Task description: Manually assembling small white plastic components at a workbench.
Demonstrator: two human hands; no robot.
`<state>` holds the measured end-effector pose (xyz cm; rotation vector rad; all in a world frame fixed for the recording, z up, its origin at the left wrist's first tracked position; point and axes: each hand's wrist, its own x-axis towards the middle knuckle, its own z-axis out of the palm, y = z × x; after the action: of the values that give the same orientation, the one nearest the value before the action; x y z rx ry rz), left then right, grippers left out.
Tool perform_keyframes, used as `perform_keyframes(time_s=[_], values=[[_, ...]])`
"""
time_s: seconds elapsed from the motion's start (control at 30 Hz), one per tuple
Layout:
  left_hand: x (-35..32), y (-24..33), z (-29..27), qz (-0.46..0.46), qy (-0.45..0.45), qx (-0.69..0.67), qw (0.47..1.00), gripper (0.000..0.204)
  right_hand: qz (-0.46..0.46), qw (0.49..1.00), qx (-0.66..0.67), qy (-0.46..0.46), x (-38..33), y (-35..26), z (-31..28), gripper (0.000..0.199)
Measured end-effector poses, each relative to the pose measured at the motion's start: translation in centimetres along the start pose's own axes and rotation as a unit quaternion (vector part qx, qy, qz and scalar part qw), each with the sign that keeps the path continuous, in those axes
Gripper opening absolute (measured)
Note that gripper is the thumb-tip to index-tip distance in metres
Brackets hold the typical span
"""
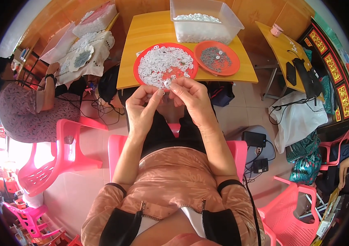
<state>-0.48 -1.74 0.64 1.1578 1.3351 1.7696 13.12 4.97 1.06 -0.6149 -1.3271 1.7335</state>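
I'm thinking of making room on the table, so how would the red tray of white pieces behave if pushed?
The red tray would probably slide rather than tip, as it looks wide and low. The white pieces lie loose and piled, so a jolt might scatter some. Pushed rightward, it could nudge the orange plate close beside it.

My right hand (pixel 190 96) partly hides the white piece (pixel 167 83), anything between my left hand's (pixel 143 105) fingertips is too small to tell, and the grey bits (pixel 212 61) blur together.
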Motion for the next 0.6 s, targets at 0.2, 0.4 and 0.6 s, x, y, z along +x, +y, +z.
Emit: perform_keyframes(time_s=[0.2, 0.4, 0.6], values=[[-0.03, 0.1, 0.01, -0.002, 0.004, -0.004, 1.0, 0.009, -0.003, 1.0, -0.003, 0.004, 0.02, 0.1, 0.04, 0.018], [-0.1, 0.29, 0.07, -0.005, 0.01, -0.016, 1.0, 0.009, 0.032, 0.998, 0.049, -0.018, 0.08, 0.02, -0.2, 0.016], [-0.13, 0.07, -0.11, -0.005, 0.004, -0.021, 1.0, 0.011, 0.039, 0.997, 0.056, -0.025, 0.11, 0.09, -0.23, 0.015]])
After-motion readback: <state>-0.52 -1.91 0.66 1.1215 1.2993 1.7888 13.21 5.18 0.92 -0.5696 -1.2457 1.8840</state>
